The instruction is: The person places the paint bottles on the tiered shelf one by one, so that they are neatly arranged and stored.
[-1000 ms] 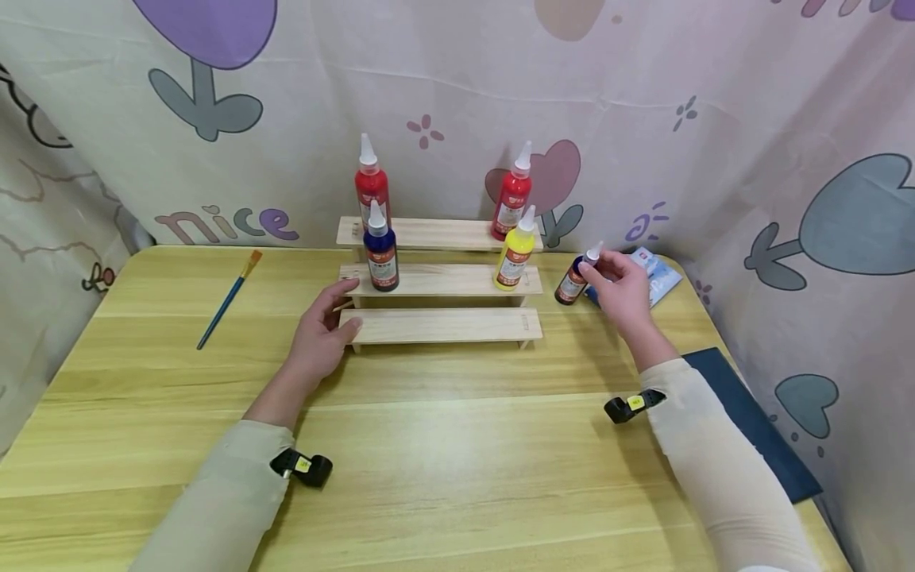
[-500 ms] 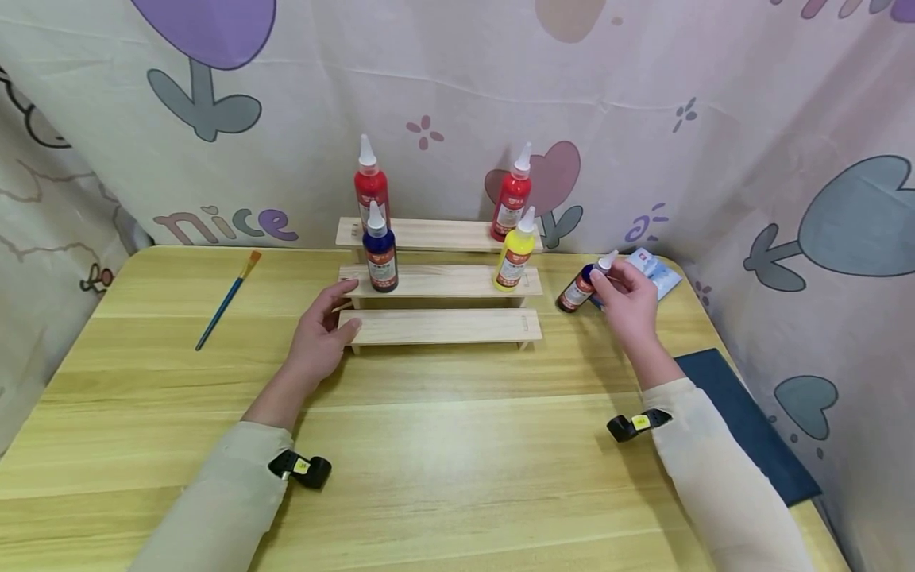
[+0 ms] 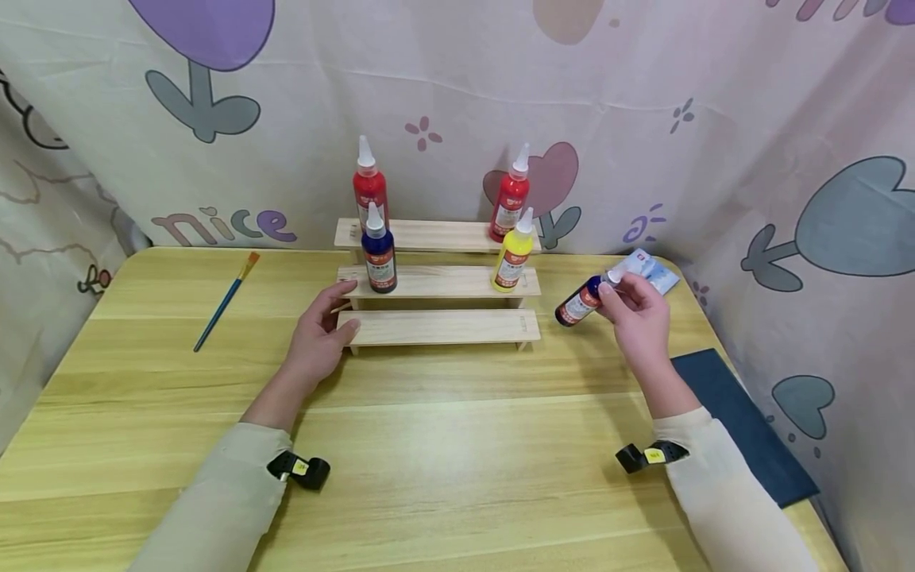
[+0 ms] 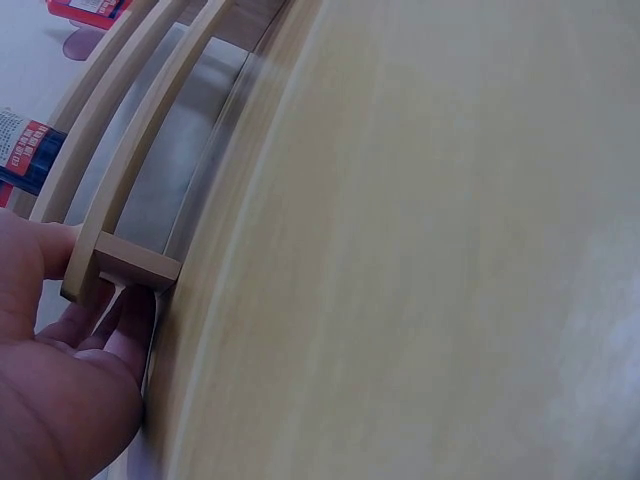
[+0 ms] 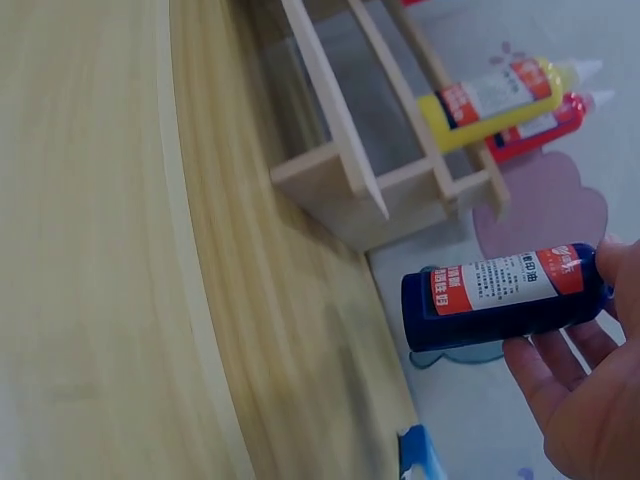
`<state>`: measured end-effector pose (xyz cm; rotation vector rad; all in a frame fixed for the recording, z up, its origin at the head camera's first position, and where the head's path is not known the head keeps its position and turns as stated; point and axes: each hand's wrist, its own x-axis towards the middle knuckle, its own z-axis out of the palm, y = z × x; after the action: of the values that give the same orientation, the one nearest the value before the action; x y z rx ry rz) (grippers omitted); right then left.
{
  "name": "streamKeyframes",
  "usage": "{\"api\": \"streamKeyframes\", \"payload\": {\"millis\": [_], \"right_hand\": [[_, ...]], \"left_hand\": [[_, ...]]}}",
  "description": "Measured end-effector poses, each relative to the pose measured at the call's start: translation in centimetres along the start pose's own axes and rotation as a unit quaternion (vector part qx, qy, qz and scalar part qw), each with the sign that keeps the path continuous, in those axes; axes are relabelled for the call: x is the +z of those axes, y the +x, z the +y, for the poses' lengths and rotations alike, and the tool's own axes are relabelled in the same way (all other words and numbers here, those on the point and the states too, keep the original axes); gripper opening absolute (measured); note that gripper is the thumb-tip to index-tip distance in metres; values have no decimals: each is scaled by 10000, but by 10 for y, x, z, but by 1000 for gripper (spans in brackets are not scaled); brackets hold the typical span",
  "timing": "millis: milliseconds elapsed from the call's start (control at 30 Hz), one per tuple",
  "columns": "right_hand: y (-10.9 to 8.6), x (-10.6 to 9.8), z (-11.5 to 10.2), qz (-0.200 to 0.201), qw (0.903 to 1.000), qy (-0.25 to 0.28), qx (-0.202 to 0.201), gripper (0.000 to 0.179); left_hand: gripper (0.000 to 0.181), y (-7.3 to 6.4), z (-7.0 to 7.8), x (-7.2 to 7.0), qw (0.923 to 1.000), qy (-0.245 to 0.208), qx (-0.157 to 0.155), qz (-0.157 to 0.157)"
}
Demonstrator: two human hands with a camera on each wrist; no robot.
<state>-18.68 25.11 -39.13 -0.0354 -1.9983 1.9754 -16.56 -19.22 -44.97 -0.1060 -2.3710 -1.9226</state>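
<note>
A three-tier wooden display rack (image 3: 439,326) stands on the table. At its left end my left hand (image 3: 319,338) grips it, with a finger at the middle tier and the thumb at the lowest; the wrist view shows curled fingers (image 4: 130,330) by the support block. To the right of the rack, my right hand (image 3: 638,318) pinches a dark blue squeeze bottle (image 3: 579,301) near its white nozzle. That bottle tilts, its base toward the rack. On the middle tier stand another dark blue bottle (image 3: 380,262) and a yellow bottle (image 3: 511,262).
Two red bottles, a left one (image 3: 369,187) and a right one (image 3: 509,202), stand on the top tier. A paintbrush (image 3: 226,303) lies at left. Behind the right hand lies a blue-white packet (image 3: 654,270); a dark flat board (image 3: 743,425) lies along the right edge. Printed curtain (image 3: 443,79) hangs behind.
My right hand has moved right and slightly toward the front edge with the dark blue bottle, which leans over further. The left hand stays on the rack.
</note>
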Motion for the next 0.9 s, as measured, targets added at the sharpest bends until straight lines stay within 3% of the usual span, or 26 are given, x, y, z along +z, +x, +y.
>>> {"api": "streamKeyframes", "payload": {"millis": [400, 600, 900], "right_hand": [[-19, 20, -16, -513, 9977, -90, -430, 19], [-21, 41, -20, -874, 9942, -206, -588, 26], [-22, 76, -25, -1169, 9890, -331, -849, 22]], "left_hand": [[59, 0, 1, 0, 10000, 81, -16, -2], [60, -1, 2, -1, 10000, 73, -51, -7], [59, 0, 2, 0, 10000, 32, -23, 4]]}}
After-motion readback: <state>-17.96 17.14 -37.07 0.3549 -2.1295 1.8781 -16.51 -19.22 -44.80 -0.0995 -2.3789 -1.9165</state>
